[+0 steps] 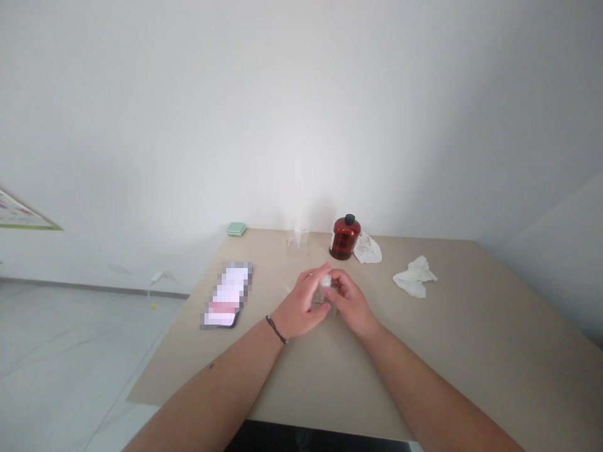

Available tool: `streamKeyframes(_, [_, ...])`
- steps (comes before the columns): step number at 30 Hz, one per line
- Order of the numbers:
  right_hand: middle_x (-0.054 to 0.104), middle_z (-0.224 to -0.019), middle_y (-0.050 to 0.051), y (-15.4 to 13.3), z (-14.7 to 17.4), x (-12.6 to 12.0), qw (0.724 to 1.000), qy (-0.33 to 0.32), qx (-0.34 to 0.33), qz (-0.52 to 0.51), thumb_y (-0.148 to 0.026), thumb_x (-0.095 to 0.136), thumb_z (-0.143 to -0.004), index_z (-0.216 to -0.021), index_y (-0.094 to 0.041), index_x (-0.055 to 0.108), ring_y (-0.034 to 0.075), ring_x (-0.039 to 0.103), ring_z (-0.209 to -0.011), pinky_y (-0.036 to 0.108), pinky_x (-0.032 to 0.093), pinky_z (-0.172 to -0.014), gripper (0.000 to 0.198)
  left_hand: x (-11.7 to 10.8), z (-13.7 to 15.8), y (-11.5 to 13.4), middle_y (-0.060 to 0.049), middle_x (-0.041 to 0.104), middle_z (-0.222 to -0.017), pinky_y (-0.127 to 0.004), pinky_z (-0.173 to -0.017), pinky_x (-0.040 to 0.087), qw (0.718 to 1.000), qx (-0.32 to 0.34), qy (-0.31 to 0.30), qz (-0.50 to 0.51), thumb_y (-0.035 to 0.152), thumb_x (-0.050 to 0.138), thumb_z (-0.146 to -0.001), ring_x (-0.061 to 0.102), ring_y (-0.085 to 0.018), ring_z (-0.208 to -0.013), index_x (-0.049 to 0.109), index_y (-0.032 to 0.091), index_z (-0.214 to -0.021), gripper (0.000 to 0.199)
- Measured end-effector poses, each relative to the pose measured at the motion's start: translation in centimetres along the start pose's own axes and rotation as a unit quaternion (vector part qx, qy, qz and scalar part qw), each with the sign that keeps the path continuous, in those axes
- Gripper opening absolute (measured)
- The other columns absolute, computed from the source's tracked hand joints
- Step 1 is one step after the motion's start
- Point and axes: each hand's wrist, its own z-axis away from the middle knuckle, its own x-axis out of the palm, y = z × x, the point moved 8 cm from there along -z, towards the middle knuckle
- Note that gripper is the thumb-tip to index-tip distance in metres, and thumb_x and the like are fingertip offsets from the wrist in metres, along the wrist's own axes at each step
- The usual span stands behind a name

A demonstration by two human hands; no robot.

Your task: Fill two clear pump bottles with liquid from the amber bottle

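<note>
Near the middle of the table, my two hands close round a small clear bottle [326, 282] with a whitish translucent top. My left hand [301, 306] curves round it from the left, its fingers reaching over the far side. From the right, my right hand [352, 304] has its thumb and fingers at the whitish top. Most of the bottle's body is hidden behind the fingers. Just beyond the hands stands a dark red-brown bottle [345, 238] with a black cap. To its left is a clear square container [298, 243] with a pointed clear piece in it.
A phone [227, 295] with a lit, blurred screen lies left on the beige table [452, 364]. A small green case [236, 230] sits at the back left corner. Crumpled white tissues [415, 277] lie to the right, another [368, 248] beside the red-brown bottle. A white wall rises behind.
</note>
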Motion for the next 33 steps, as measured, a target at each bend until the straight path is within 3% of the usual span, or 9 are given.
streamKeyframes(4, [0.061, -0.110, 0.006, -0.75, -0.02, -0.09, 0.999, -0.004, -0.032, 0.038, -0.048, 0.061, -0.089, -0.101, -0.026, 0.067, 0.023, 0.059, -0.105, 0.040, 0.047, -0.093, 0.025, 0.01, -0.02, 0.07, -0.011, 0.040, -0.152, -0.057, -0.119, 0.031, 1.000, 0.005, 0.002, -0.004, 0.010, 0.058, -0.084, 0.036, -0.029, -0.140, 0.023, 0.029, -0.154, 0.080])
streamKeyframes(10, [0.063, -0.100, 0.003, 0.09, -0.07, -0.02, 1.000, 0.006, -0.003, 0.001, -0.048, 0.070, -0.083, -0.103, -0.026, 0.061, 0.022, 0.061, -0.094, 0.040, 0.049, -0.088, 0.031, 0.07, 0.07, -0.21, -0.010, 0.038, -0.154, -0.057, -0.119, 0.032, 1.000, 0.002, 0.003, -0.001, 0.010, 0.058, -0.084, 0.035, -0.030, -0.141, 0.023, 0.030, -0.153, 0.081])
streamKeyframes(16, [0.061, -0.111, 0.006, -0.84, 0.02, -0.06, 0.998, -0.007, -0.039, 0.038, -0.046, 0.061, -0.090, -0.102, -0.026, 0.068, 0.024, 0.058, -0.108, 0.041, 0.046, -0.096, 0.024, 0.02, 0.03, -0.19, -0.009, 0.039, -0.153, -0.056, -0.120, 0.030, 1.000, 0.004, 0.005, -0.005, 0.010, 0.059, -0.084, 0.036, -0.029, -0.141, 0.024, 0.031, -0.153, 0.080])
streamKeyframes(21, [0.063, -0.099, 0.003, -0.04, 0.02, -0.06, 1.000, 0.008, -0.005, -0.001, -0.047, 0.070, -0.083, -0.102, -0.026, 0.061, 0.021, 0.061, -0.092, 0.039, 0.049, -0.087, 0.029, 0.08, 0.04, -0.25, -0.009, 0.038, -0.154, -0.055, -0.120, 0.031, 1.000, 0.003, 0.002, -0.003, 0.010, 0.059, -0.083, 0.035, -0.029, -0.141, 0.024, 0.030, -0.153, 0.080])
streamKeyframes(26, [0.061, -0.107, 0.006, -0.79, -0.04, -0.06, 0.999, 0.003, -0.035, 0.033, -0.047, 0.061, -0.089, -0.097, -0.025, 0.067, 0.023, 0.059, -0.103, 0.040, 0.047, -0.093, 0.024, 0.00, 0.04, -0.01, -0.010, 0.039, -0.153, -0.057, -0.120, 0.030, 1.000, 0.009, 0.003, -0.007, 0.011, 0.059, -0.084, 0.035, -0.030, -0.141, 0.024, 0.030, -0.153, 0.080])
streamKeyframes(33, [0.062, -0.100, 0.004, -0.17, -0.01, -0.13, 1.000, 0.016, -0.007, 0.013, -0.046, 0.068, -0.084, -0.099, -0.025, 0.062, 0.021, 0.060, -0.092, 0.039, 0.050, -0.085, 0.027, 0.01, -0.04, -0.10, -0.010, 0.039, -0.153, -0.056, -0.120, 0.031, 1.000, 0.001, 0.003, -0.002, 0.008, 0.058, -0.082, 0.035, -0.029, -0.141, 0.026, 0.029, -0.152, 0.080])
